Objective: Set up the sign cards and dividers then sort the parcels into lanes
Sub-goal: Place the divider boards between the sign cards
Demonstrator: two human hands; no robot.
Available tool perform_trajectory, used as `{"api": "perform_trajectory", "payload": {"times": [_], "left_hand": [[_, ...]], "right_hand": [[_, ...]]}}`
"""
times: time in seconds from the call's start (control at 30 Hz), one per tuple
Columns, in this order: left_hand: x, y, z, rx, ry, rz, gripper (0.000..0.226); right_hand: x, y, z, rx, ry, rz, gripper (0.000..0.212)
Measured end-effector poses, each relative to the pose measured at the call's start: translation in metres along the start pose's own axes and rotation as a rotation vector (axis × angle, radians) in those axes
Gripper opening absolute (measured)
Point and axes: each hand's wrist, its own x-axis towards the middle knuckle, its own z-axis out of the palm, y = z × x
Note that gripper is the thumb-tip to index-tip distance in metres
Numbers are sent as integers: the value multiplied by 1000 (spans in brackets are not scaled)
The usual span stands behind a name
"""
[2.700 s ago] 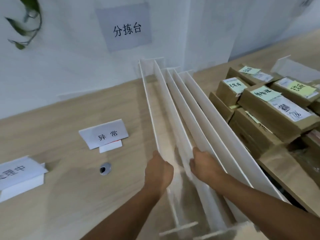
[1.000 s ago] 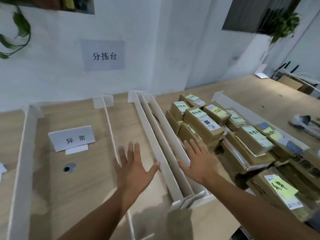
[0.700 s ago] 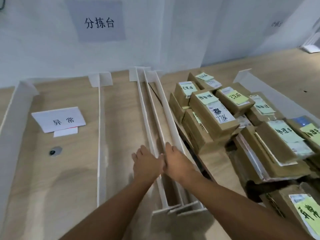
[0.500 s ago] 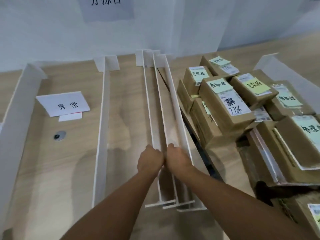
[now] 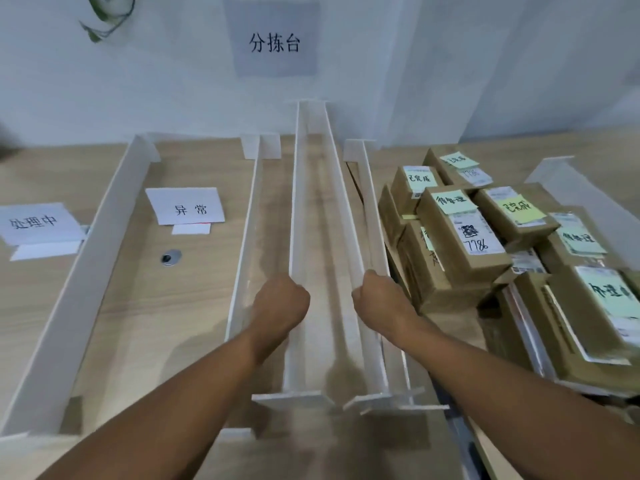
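Both hands are closed into fists low in the centre of the frame, each gripping the top edge of a long white divider panel. The left hand (image 5: 281, 302) curls its fingers over the centre-left divider (image 5: 293, 220). The right hand (image 5: 376, 296) is wrapped the same way round the centre-right divider (image 5: 344, 209). The two panels run side by side from the hands up towards the wall, with a narrow lane of wood showing between them. Their far ends appear above the back edge of the table (image 5: 131, 306), and flat white feet cross their near ends at the bottom of the frame.

A third divider (image 5: 369, 209) stands just right of the right hand; whether the fingers also touch it cannot be told. Left of the left hand stands a second divider (image 5: 244, 244), and further left a leftmost divider (image 5: 79, 289) slants towards the lower left corner.

Between those two, in the left middle, a white card reading 异常 (image 5: 185, 206) stands on the table, with a small metal disc (image 5: 170, 257) just below it. A card reading 处理中 (image 5: 34, 223) sits at the left edge.

On the right, brown cardboard parcels (image 5: 519, 216) are piled together, carrying green and yellow sticky notes; one parcel marked 7786 (image 5: 464, 233) lies nearest the dividers. A far-right divider (image 5: 588, 195) stands behind the pile.

A wall sign (image 5: 273, 43) reading 分拣台 hangs at top centre, with plant leaves (image 5: 104, 15) at upper left
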Motion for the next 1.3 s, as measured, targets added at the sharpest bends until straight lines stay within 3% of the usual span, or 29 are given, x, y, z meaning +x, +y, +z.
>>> {"api": "perform_trajectory", "payload": {"times": [0.17,0.33,0.63,0.77,0.97,1.07,1.3], "left_hand": [[-25,-47,-82,-58,87,-14,19],[-62,-125,-171,-134,172,-33,21],[-148,-345,-330,-16,356,-193,32],[-171,-433,-383,42,398,-244,21],[-156,-541,-443,69,443,-362,7],[-133,-591,-470,107,451,-422,13],[-81,-681,-533,109,416,-509,23]], "right_hand": [[-31,-43,-34,-85,47,-78,26],[-68,-133,-22,-43,132,-161,16],[-152,-331,37,129,100,-280,19],[-175,-405,79,158,31,-331,23],[-164,-517,150,125,-57,-354,17],[-143,-575,189,114,-6,-382,24],[-100,-684,259,95,-93,-412,25]]}}
